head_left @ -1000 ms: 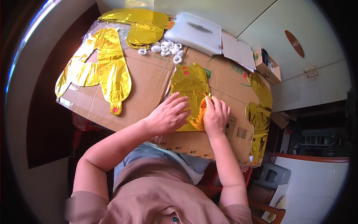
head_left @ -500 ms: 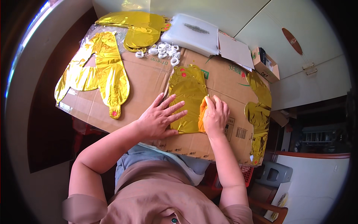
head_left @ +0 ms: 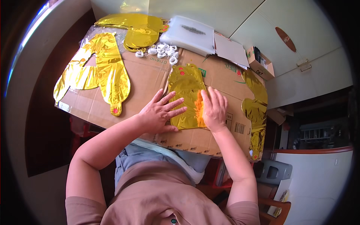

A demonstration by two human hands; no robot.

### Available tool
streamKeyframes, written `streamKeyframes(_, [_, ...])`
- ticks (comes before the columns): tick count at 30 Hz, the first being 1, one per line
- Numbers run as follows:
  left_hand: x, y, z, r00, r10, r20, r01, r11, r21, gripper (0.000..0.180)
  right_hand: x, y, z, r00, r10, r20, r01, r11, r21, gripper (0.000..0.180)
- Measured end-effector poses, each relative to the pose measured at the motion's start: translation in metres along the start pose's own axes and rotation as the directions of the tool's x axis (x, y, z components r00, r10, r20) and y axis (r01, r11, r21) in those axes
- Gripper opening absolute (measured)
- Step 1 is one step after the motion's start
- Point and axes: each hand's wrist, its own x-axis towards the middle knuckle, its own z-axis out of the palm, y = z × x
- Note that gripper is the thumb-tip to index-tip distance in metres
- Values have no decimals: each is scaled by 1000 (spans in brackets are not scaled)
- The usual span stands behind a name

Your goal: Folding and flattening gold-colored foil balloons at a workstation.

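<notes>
A folded gold foil balloon [head_left: 183, 107] lies flat on the cardboard in front of me, small red marks at its far end. My left hand [head_left: 161, 114] rests with fingers spread over its left side. Along its right edge, my right hand [head_left: 214, 112] lies with outstretched fingers, the palm side hidden. A crinkled orange patch [head_left: 199, 107] shows on the foil beside those fingers; I cannot tell whether it is a reflection or a fold. To the left lies an unfolded gold foil balloon shaped like a letter A [head_left: 99, 75].
More gold foil balloons [head_left: 142, 35] are stacked at the far left, another [head_left: 257, 112] at the right edge. Several small white coils [head_left: 163, 50] lie near a clear plastic stack [head_left: 189, 35]. A small box [head_left: 260, 63] stands at the far right of the cardboard [head_left: 146, 78].
My right hand has gone from pinching at the balloon's right edge to lying flatter with fingers outstretched. The orange patch beside it looks wider and more crinkled. My left hand stays in place.
</notes>
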Motion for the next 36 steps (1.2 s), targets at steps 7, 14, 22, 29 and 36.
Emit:
streamKeyframes(7, [1,0,-2,998,-27,62,26,1000,14,81,21,-50,-19,960,-144,240,72,955,287,67])
streamKeyframes(14, [1,1,-2,999,-7,39,7,1000,1,81,-5,-45,0,909,-57,413,-58,964,260,86])
streamKeyframes(22, [-1,3,-3,999,-11,41,10,999,31,80,-8,-28,0,911,-48,409,-77,956,283,90])
streamKeyframes(29, [-2,3,-1,1000,-10,2,10,1000,28,81,-9,-31,-1,918,-7,396,-96,966,240,92])
streamKeyframes(36, [-2,7,-9,996,-50,-76,44,997,-70,85,-8,-35,-4,918,37,396,-119,976,185,92])
